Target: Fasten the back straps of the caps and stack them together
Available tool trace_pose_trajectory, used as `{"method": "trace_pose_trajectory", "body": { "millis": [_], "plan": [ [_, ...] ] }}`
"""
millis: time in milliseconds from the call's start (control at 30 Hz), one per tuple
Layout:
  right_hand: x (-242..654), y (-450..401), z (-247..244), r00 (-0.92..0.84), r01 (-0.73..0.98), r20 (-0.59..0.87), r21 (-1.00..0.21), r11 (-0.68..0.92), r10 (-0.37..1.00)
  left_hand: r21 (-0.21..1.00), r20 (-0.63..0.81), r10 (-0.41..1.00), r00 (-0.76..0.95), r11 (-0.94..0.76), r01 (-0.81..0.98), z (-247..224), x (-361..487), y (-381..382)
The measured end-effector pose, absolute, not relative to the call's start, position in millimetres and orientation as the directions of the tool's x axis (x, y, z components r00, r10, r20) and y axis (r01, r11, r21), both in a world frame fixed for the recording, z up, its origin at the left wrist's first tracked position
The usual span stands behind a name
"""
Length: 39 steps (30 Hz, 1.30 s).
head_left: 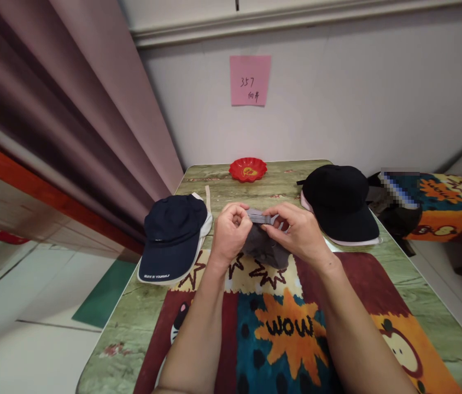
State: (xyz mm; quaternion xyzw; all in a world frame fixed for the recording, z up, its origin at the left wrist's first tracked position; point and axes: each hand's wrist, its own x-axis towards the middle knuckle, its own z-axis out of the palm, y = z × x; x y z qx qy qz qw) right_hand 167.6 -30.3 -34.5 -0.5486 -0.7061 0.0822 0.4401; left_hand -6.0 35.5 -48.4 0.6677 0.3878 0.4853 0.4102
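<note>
A dark grey cap (267, 247) is between my hands, above the far part of the patterned mat. My left hand (231, 230) pinches one end of its lighter grey strap (258, 217), fingers closed. On the other side, my right hand (294, 229) grips the strap near its fastener with thumb and fingers. Much of the cap is hidden behind my hands. To the left lies a navy cap (173, 224) with lettering on its brim, a white cap partly showing under it. A black cap (337, 197) rests at the right over something pale pink and white.
A red scalloped dish (247, 170) sits at the table's far edge. The colourful mat (251, 323) covers the near part of the wood-patterned table (110, 334). A pink note (250, 81) is on the wall behind. Curtains (103, 98) hang at the left; another mat-covered surface (456, 208) stands at the right.
</note>
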Motion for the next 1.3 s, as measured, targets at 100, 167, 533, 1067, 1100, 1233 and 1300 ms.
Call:
{"method": "trace_pose_trajectory", "body": {
  "millis": [100, 167, 533, 1067, 1100, 1233, 1300],
  "plan": [
    [166, -30, -35, -0.007, 0.72, 0.526, -0.588, 0.37, 0.85, 0.895, 0.363, 0.908, 0.211, -0.403, 0.191, -46, -8, 36],
    [164, -30, -35, 0.002, 0.736, 0.529, -0.575, 0.357, 0.849, 0.878, 0.384, 0.902, 0.2, -0.423, 0.225, -44, -7, 34],
    [170, -30, -38, 0.015, 0.712, 0.438, -0.636, 0.298, 0.899, 0.998, 0.059, 0.852, 0.521, -0.067, -0.002, -50, -5, 31],
    [183, -30, -38, -0.051, 0.221, 0.106, -0.969, 0.114, 0.993, 0.995, 0.034, 0.83, 0.557, 0.022, -0.094, -41, -10, 31],
    [183, -30, -37, -0.044, 0.187, 0.102, -0.976, 0.108, 0.994, 0.996, 0.034, 0.829, 0.559, 0.018, -0.088, -41, -11, 31],
    [180, -30, -36, -0.011, 0.154, 0.086, -0.984, 0.086, 0.996, 0.999, 0.024, 0.845, 0.534, 0.003, -0.05, -37, -16, 31],
    [179, -30, -37, 0.03, 0.169, 0.078, -0.983, 0.072, 0.996, 0.999, 0.022, 0.856, 0.517, -0.003, -0.037, -35, -19, 32]
  ]
}}
